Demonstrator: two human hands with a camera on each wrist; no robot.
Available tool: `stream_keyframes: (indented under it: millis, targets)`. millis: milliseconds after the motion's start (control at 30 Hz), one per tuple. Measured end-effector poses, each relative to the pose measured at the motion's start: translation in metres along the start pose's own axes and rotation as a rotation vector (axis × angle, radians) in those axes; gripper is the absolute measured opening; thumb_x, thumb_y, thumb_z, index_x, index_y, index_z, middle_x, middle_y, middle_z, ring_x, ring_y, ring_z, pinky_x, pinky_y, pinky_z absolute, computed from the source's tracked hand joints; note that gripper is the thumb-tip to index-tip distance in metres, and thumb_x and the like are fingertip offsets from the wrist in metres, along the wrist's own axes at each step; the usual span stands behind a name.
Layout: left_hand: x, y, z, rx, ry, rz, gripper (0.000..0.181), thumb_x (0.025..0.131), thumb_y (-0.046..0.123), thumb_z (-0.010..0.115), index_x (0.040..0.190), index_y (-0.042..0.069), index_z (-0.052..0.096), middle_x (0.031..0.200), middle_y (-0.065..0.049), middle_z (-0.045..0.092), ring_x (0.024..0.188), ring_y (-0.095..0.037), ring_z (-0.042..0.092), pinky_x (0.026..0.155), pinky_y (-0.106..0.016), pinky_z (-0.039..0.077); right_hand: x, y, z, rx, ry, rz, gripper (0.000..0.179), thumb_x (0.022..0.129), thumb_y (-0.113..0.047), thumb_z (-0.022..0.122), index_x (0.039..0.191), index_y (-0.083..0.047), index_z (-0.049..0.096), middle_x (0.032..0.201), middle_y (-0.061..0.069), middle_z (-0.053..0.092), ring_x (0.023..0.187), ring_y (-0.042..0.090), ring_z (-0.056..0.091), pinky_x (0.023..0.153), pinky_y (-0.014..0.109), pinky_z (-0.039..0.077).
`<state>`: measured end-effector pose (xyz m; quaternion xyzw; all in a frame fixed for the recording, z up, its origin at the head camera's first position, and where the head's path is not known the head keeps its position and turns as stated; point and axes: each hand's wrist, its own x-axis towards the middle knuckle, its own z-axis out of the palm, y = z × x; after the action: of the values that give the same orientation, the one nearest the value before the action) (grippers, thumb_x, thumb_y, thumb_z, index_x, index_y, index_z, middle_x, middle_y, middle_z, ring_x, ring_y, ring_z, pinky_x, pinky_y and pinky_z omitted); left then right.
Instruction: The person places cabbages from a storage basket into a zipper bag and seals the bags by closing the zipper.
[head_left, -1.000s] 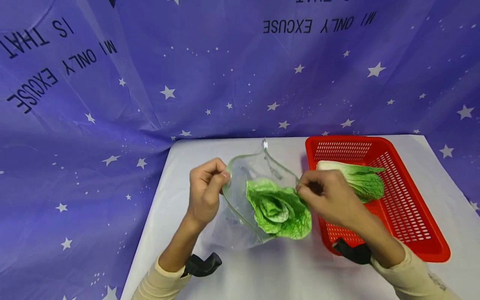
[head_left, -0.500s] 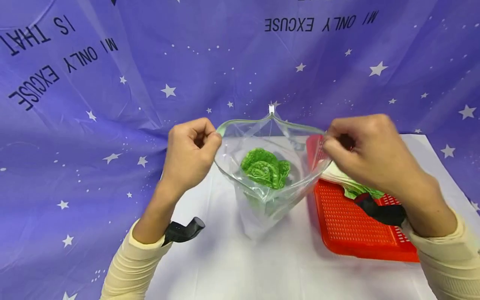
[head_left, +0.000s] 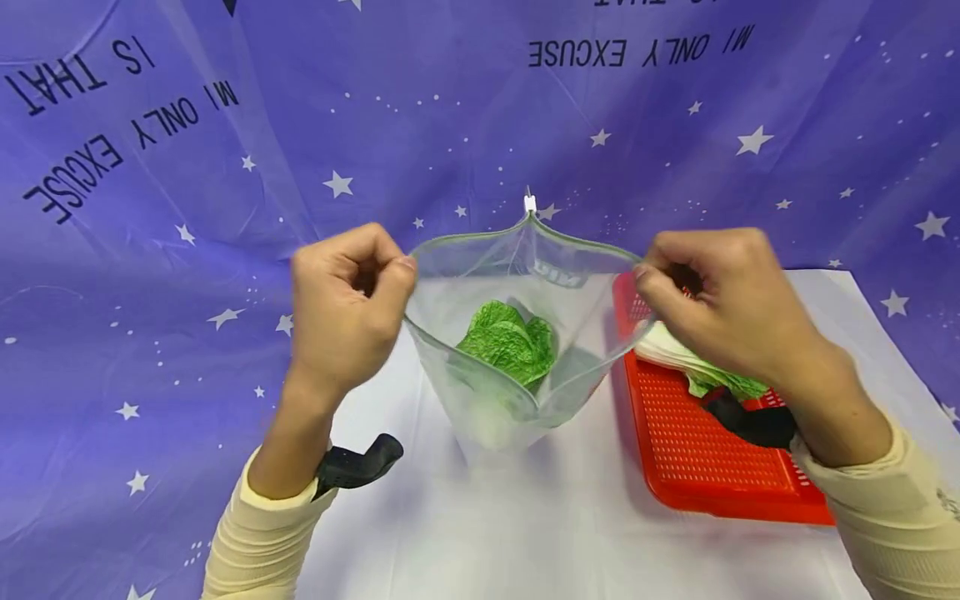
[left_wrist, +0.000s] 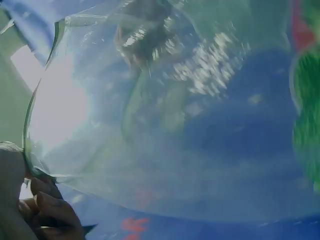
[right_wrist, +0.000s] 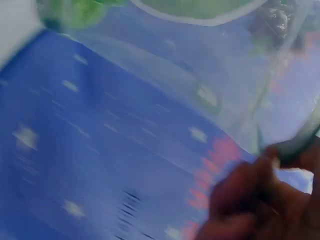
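A clear zip bag (head_left: 480,267) with a green-edged mouth and a white slider (head_left: 530,203) hangs wide between both hands. My left hand (head_left: 348,312) pinches the left side of its rim between thumb and curled fingers. The right side of the rim is pinched by my right hand (head_left: 731,312). Inside the bag sits a leafy green cabbage (head_left: 510,342), its pale base showing through the plastic. In the left wrist view the fingers (left_wrist: 55,210) grip the bag's edge. The right wrist view is blurred, with fingertips (right_wrist: 260,175) at the rim.
At the right a red perforated basket (head_left: 720,450) stands on the white table (head_left: 525,533). A second cabbage (head_left: 675,354), white-stemmed, lies in it, partly covered by the right hand and wrist. A purple star-printed cloth (head_left: 450,125) rises behind the table.
Both hands have risen and spread apart, lifting the bag and stretching its mouth wide. The cabbage, at first sticking out of the mouth, has sunk down into the bag.
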<state>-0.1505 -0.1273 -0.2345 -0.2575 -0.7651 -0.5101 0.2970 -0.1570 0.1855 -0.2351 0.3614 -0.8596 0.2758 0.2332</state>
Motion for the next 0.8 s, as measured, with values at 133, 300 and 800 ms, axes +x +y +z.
stream_keyframes:
  millis: [133, 300, 800]
  targets:
    - [-0.013, -0.016, 0.017, 0.083, -0.180, -0.106, 0.026, 0.076, -0.004, 0.055, 0.056, 0.013, 0.050, 0.048, 0.007, 0.041, 0.043, -0.007, 0.035, 0.041, -0.024, 0.028, -0.013, 0.010, 0.034, -0.062, -0.223, 0.152, 0.023, 0.089, -0.016, 0.059, 0.067, -0.024, 0.056, 0.056, -0.013, 0.040, 0.051, 0.007, 0.037, 0.045, 0.026, 0.028]
    - [-0.020, -0.029, 0.028, 0.044, -0.214, -0.180, 0.026, 0.078, -0.001, 0.057, 0.057, 0.013, 0.051, 0.047, 0.005, 0.040, 0.043, -0.011, 0.035, 0.041, -0.026, 0.026, -0.028, 0.023, 0.050, -0.010, -0.309, 0.264, 0.016, 0.094, -0.021, 0.065, 0.078, -0.019, 0.065, 0.059, -0.010, 0.048, 0.054, 0.010, 0.042, 0.050, 0.029, 0.035]
    - [-0.026, -0.038, 0.074, -0.283, -0.293, -0.196, 0.025, 0.089, 0.004, 0.057, 0.065, 0.009, 0.054, 0.051, 0.001, 0.043, 0.044, -0.015, 0.036, 0.041, -0.026, 0.029, -0.093, 0.152, 0.055, -0.097, -0.400, 0.516, 0.031, 0.094, -0.033, 0.065, 0.099, -0.003, 0.069, 0.087, 0.013, 0.068, 0.076, 0.031, 0.062, 0.068, 0.046, 0.050]
